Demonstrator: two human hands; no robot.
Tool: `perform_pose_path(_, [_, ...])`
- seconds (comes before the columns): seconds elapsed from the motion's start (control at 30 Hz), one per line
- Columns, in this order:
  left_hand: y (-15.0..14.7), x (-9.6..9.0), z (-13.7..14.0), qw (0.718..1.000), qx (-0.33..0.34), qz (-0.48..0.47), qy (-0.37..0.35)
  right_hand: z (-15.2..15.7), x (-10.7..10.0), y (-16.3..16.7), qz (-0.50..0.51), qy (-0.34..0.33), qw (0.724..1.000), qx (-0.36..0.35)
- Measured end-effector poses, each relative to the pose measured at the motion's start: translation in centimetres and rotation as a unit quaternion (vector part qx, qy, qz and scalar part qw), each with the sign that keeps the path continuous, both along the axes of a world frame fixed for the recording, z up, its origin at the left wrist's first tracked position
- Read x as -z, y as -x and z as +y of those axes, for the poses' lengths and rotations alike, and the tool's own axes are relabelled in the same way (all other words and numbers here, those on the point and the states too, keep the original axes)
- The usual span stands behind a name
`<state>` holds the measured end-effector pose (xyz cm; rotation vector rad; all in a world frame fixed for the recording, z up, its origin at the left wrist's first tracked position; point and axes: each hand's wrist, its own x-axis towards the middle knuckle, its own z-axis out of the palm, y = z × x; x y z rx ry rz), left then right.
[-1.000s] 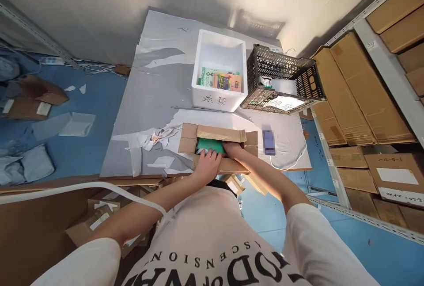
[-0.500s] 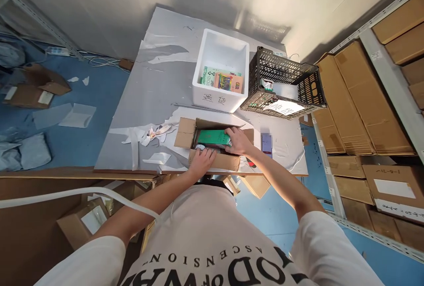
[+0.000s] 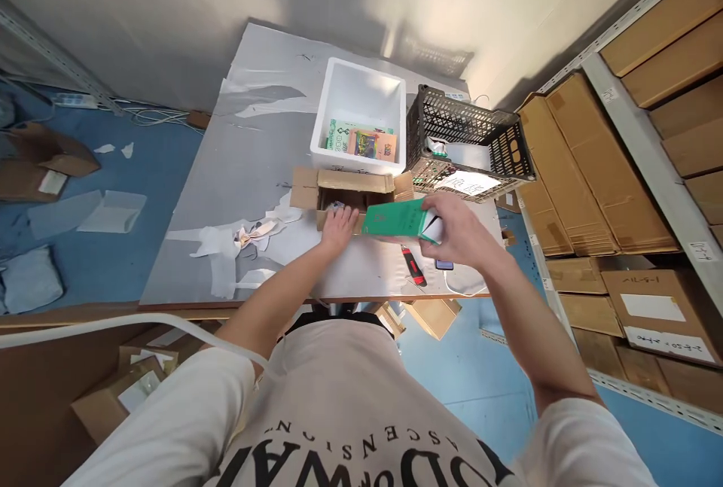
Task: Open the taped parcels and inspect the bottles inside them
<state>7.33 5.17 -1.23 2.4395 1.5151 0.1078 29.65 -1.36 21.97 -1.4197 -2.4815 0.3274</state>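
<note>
My right hand (image 3: 456, 229) is closed around the right end of a green box (image 3: 394, 219), which it holds above the table, clear of the carton. That end of the green box shows white flaps, partly open. My left hand (image 3: 340, 228) grips the near wall of an open cardboard box (image 3: 355, 181), its fingers over the edge. The cardboard box's flaps are spread, and a small whitish item (image 3: 335, 205) shows inside near my left fingertips. A red and black utility knife (image 3: 414, 267) lies near the table's front edge, beside a phone (image 3: 443, 264) with a cable.
Behind the cardboard box stands a white foam bin (image 3: 320, 142) holding green and orange packages. A black plastic crate (image 3: 416, 152) is at its right. Torn paper (image 3: 221, 252) lies on the table's left. Shelves of cartons (image 3: 610, 193) line the right side.
My right hand has lifted the green box out of the cardboard box and moved it right. The cardboard box has shifted away from me, towards the foam bin, with my left hand still on it.
</note>
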Motion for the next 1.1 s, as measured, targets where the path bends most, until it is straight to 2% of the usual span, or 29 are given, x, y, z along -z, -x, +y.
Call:
perform_pose_path(0.07, [0.5,-0.5,1.0,1.0,0.015,-0.003,0.0,-0.4,2.2,0.4,-0.003,0.045,0.999,-0.015])
perform_pose_path(0.2, [2.6,-2.0,0.8,0.996,0.087,0.0,0.008,-0.6,9.0,2.5,-0.001,0.112,0.993,-0.045])
perform_pose_path(0.3, [4.2,-3.2,-1.6,0.994,0.101,-0.047,-0.006,-0.7,13.6,4.2,-0.006,0.138,0.987,-0.077])
perform_pose_path(0.43, [4.6,-3.8,-6.8,0.977,0.024,-0.21,-0.006,-0.7,17.4,5.5,0.043,0.14,0.985,-0.091])
perform_pose_path(0.53, [3.8,-3.4,-9.8,0.951,-0.02,-0.307,0.006,-1.1,18.7,5.9,0.127,0.089,0.984,-0.084])
perform_pose_path(0.63, [2.9,-2.8,-10.7,0.942,-0.027,-0.333,-0.008,-2.2,19.2,5.7,0.147,0.014,0.988,-0.05])
perform_pose_path(0.77, [2.3,-2.9,-10.1,0.95,0.013,-0.31,-0.034,-4.1,19.2,5.2,0.098,-0.051,0.993,0.032])
perform_pose_path(0.87, [2.2,-3.5,-9.8,0.956,0.036,-0.287,-0.045,-5.2,19.0,5.4,0.045,-0.062,0.994,0.076])
perform_pose_path(1.0, [2.6,-4.5,-9.7,0.973,0.073,-0.213,-0.05,-6.3,19.4,6.1,-0.019,-0.051,0.994,0.091])
perform_pose_path(1.1, [2.9,-5.2,-9.5,0.981,0.084,-0.169,-0.053,-6.8,20.0,6.1,-0.034,-0.064,0.995,0.071])
